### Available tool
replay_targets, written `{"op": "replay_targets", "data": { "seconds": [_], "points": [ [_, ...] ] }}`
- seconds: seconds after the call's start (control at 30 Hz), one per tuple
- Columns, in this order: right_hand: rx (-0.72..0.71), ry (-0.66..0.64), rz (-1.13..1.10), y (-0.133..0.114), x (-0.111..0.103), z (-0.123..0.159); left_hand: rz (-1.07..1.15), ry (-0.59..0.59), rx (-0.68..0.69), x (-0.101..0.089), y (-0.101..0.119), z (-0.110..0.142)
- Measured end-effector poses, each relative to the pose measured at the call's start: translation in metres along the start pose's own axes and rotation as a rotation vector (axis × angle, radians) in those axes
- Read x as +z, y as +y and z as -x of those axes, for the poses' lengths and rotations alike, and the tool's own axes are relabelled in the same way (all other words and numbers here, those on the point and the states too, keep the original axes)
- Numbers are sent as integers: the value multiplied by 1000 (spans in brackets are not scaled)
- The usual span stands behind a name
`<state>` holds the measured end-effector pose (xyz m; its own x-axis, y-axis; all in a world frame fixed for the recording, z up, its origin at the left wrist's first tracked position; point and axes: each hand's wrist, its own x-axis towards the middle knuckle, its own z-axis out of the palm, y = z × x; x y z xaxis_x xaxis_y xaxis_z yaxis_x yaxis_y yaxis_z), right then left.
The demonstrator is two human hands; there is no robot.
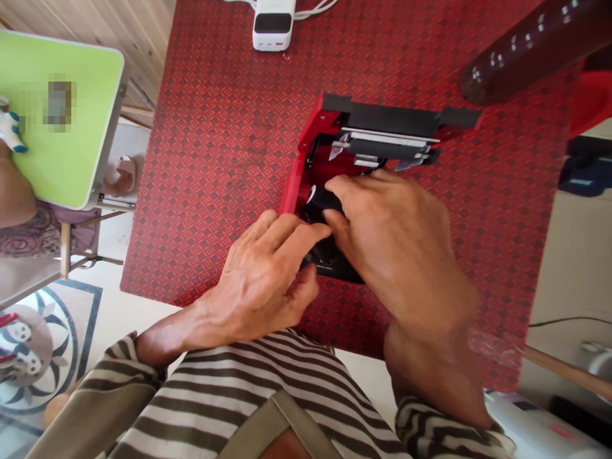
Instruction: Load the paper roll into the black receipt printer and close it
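Note:
On the red patterned tabletop lies an opened red and black device, which looks like a small label printer. Its black cover end with a rubber roller faces away from me. My left hand is closed over the near left edge of the device, index finger reaching inside and thumb at the front. Inside the device, my right hand has its fingers bent around a black part with a white ring at its end. Both hands' fingertips nearly meet there, and the right hand hides much of the interior.
A white power bank with a cable stands at the table's far side. A dark brown tube-like object slants across the far right corner. To the left is a green folding table with another person's arm beside it. A slipper lies below.

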<state>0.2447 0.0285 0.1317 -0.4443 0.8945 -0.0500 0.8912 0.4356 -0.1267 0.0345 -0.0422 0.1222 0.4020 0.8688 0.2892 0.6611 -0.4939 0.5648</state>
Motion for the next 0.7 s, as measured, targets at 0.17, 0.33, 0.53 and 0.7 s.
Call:
{"op": "replay_targets", "data": {
  "seconds": [0.17, 0.33, 0.53, 0.7],
  "points": [
    [-1, -28, 135, -3, 14, -16, -89, 106, 29, 14, -5, 1],
    [38, 12, 54, 0, 30, -22, -83, 152, 49, 15, -5, 5],
    [-44, 6, -134, 18, 35, -20, 31, 259, -19, 11, -19, 19],
    [15, 35, -178, 14, 38, -18, 45, 321, -60, 13, -37, 26]
  ]
}}
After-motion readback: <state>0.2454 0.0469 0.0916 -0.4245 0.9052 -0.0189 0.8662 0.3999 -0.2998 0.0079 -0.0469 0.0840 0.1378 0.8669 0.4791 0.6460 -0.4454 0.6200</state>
